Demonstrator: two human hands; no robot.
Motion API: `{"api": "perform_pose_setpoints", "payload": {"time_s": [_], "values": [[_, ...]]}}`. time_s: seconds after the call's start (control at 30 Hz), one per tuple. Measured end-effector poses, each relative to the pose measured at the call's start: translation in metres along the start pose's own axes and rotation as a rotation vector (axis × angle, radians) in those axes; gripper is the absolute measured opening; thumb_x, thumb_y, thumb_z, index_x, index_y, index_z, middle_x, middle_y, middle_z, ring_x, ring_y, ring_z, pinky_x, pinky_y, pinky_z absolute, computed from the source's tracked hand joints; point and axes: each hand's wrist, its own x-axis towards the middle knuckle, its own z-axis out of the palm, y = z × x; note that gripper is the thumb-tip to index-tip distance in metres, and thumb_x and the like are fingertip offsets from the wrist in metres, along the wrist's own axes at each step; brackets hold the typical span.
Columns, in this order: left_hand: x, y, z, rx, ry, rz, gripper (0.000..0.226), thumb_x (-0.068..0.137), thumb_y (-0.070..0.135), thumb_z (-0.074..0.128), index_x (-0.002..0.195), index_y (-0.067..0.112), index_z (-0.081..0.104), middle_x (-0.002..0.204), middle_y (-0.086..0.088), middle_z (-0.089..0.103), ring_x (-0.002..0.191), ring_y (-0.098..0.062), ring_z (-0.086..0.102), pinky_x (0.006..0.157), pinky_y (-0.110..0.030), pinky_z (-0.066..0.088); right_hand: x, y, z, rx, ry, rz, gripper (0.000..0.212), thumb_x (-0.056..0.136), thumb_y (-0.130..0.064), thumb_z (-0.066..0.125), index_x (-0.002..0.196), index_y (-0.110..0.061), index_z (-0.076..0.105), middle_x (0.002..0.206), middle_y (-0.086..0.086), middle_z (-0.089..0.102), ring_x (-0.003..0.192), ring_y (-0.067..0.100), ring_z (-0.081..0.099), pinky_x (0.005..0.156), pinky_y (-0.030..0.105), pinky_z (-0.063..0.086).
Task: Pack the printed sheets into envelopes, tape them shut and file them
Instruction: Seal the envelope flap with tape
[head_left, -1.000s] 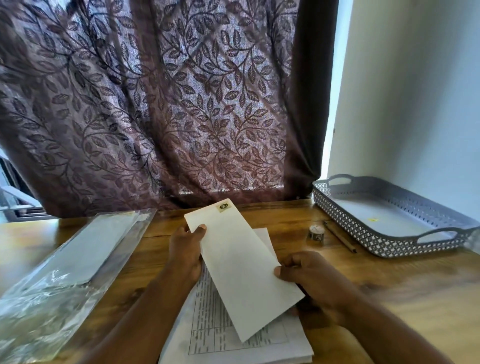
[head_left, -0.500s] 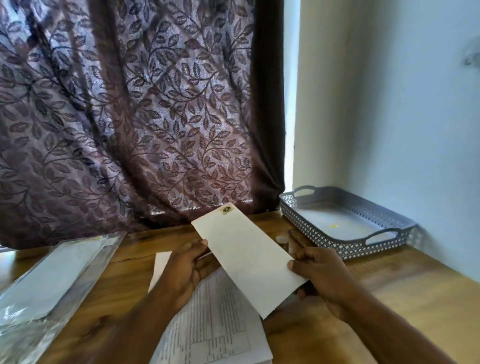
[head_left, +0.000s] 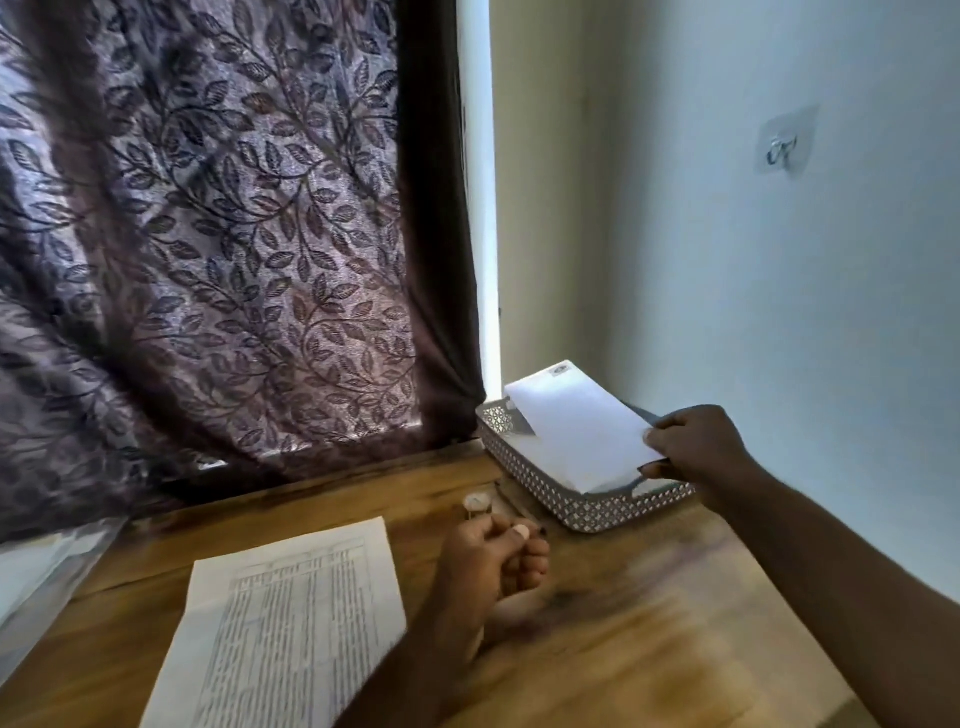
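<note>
My right hand (head_left: 693, 444) grips the near end of a white envelope (head_left: 574, 423) and holds it tilted over the grey perforated tray (head_left: 540, 480) at the back right of the wooden table. My left hand (head_left: 491, 558) rests loosely curled on the table, holding nothing, just right of a stack of printed sheets (head_left: 291, 623). A small tape roll (head_left: 477, 503) stands beyond my left hand, beside the tray.
A pencil (head_left: 511, 501) lies along the tray's near side. A clear plastic packet (head_left: 36, 577) lies at the left edge. A patterned curtain (head_left: 208, 260) hangs behind the table; a wall with a hook (head_left: 782, 150) is on the right.
My left hand let go of the envelope and dropped to the table. My right hand carried the envelope right, over the tray. The view swung right.
</note>
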Motion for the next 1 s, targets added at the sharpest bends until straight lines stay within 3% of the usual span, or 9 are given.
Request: {"api": "perform_pose_setpoints", "payload": {"time_s": [0.13, 0.27, 0.43, 0.53, 0.7, 0.83, 0.9, 1.0], "values": [[0.008, -0.007, 0.010, -0.012, 0.059, -0.009, 0.016, 0.101, -0.004, 0.049, 0.093, -0.003, 0.063, 0.071, -0.015, 0.067, 0.054, -0.016, 0.061, 0.050, -0.023, 0.053, 0.018, 0.000, 0.003, -0.160, 0.055, -0.054, 0.008, 0.086, 0.001, 0.068, 0.081, 0.004, 0.072, 0.076, 0.012, 0.073, 0.051, 0.035, 0.072, 0.072, 0.052, 0.063], [0.018, -0.013, 0.014, -0.046, 0.085, 0.010, 0.017, 0.100, -0.007, 0.047, 0.092, -0.004, 0.062, 0.072, -0.016, 0.065, 0.055, -0.017, 0.060, 0.053, -0.025, 0.053, 0.036, 0.000, 0.019, -0.399, 0.100, -0.174, 0.014, 0.092, -0.008, 0.067, 0.082, -0.001, 0.072, 0.074, 0.009, 0.074, 0.045, 0.023, 0.070, 0.059, 0.032, 0.061], [0.024, -0.023, 0.009, -0.097, 0.065, 0.016, 0.015, 0.099, -0.006, 0.049, 0.094, -0.004, 0.063, 0.074, -0.016, 0.064, 0.060, -0.020, 0.060, 0.057, -0.026, 0.053, 0.065, 0.010, 0.045, -0.525, 0.097, -0.188, 0.010, 0.088, -0.015, 0.068, 0.089, -0.006, 0.073, 0.083, 0.011, 0.078, 0.063, 0.027, 0.075, 0.078, 0.036, 0.062], [0.026, -0.026, 0.005, -0.074, 0.047, 0.036, 0.014, 0.099, -0.004, 0.051, 0.096, -0.004, 0.065, 0.077, -0.016, 0.067, 0.064, -0.021, 0.063, 0.060, -0.027, 0.056, 0.066, 0.009, 0.056, -0.529, 0.034, -0.142, 0.008, 0.089, -0.009, 0.067, 0.091, -0.003, 0.072, 0.088, 0.014, 0.077, 0.067, 0.032, 0.076, 0.077, 0.044, 0.063], [0.028, -0.030, 0.001, -0.048, 0.010, 0.058, 0.015, 0.100, -0.001, 0.052, 0.106, -0.009, 0.064, 0.082, -0.017, 0.069, 0.069, -0.022, 0.065, 0.066, -0.030, 0.058, 0.059, 0.011, 0.070, -0.687, -0.109, -0.069, 0.013, 0.089, 0.005, 0.059, 0.092, 0.002, 0.072, 0.086, 0.022, 0.070, 0.051, 0.039, 0.071, 0.057, 0.052, 0.063], [0.031, -0.032, 0.001, -0.049, 0.012, 0.077, 0.015, 0.099, -0.002, 0.052, 0.108, -0.008, 0.063, 0.081, -0.016, 0.069, 0.068, -0.020, 0.064, 0.064, -0.029, 0.057, 0.063, 0.016, 0.081, -0.893, -0.148, -0.069, 0.013, 0.090, 0.008, 0.054, 0.091, 0.007, 0.067, 0.077, 0.026, 0.063, 0.039, 0.036, 0.065, 0.034, 0.035, 0.051], [0.031, -0.031, 0.002, -0.049, 0.034, 0.099, 0.015, 0.098, -0.003, 0.053, 0.110, -0.005, 0.062, 0.082, -0.016, 0.069, 0.067, -0.020, 0.063, 0.063, -0.029, 0.056, 0.065, 0.019, 0.081, -0.980, -0.160, -0.078, 0.011, 0.090, 0.008, 0.054, 0.089, 0.006, 0.065, 0.073, 0.022, 0.058, 0.048, 0.036, 0.067, 0.036, 0.032, 0.049], [0.032, -0.033, 0.003, -0.033, 0.055, 0.121, 0.017, 0.097, -0.003, 0.055, 0.112, 0.003, 0.062, 0.086, -0.015, 0.071, 0.068, -0.019, 0.064, 0.064, -0.031, 0.056, 0.067, 0.021, 0.083, -1.072, -0.192, -0.110, 0.008, 0.091, 0.002, 0.054, 0.094, 0.001, 0.061, 0.081, 0.020, 0.056, 0.079, 0.040, 0.066, 0.056, 0.039, 0.054]]}}
